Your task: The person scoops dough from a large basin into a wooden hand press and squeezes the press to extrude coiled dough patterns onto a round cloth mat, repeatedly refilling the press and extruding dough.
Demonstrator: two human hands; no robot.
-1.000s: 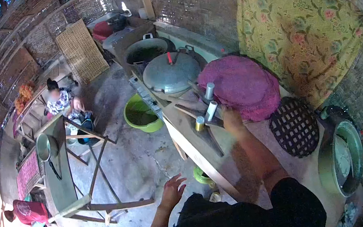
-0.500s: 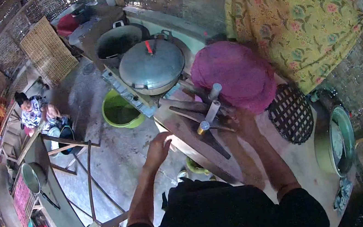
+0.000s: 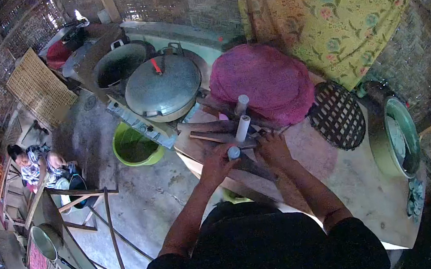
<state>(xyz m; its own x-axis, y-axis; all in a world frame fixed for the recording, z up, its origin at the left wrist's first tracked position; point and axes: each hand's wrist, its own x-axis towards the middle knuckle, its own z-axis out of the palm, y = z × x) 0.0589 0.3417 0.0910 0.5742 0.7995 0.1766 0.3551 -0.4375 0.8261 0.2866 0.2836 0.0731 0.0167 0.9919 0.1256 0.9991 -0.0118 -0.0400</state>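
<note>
My left hand [image 3: 217, 167] is closed around a short cylinder [image 3: 233, 152] with a pale blue-grey top, at the near end of a row of three. A white cylinder [image 3: 243, 128] stands behind it, and a grey-topped cylinder [image 3: 242, 102] is farthest back. Dark, flat wooden pieces [image 3: 215, 135] lie around them on the table [image 3: 336, 167]. Just right of the row, my right hand [image 3: 274, 151] has curled fingers at the end of the wood; what they hold is hidden. Beyond it is a purple cloth-like mound [image 3: 263, 83].
A large lidded pot [image 3: 163, 87] and an open dark pot [image 3: 123, 64] stand at the back left. A dark woven tray [image 3: 337, 117] and a green basin [image 3: 380, 152] are on the right. Below left sits a lime tub [image 3: 134, 146]. Another person [image 3: 40, 162] sits far left.
My left hand has moved right from the table edge onto the nearest cylinder, covering its yellow band. My right hand has shifted left, closer to the cylinders. The camera view has turned slightly.
</note>
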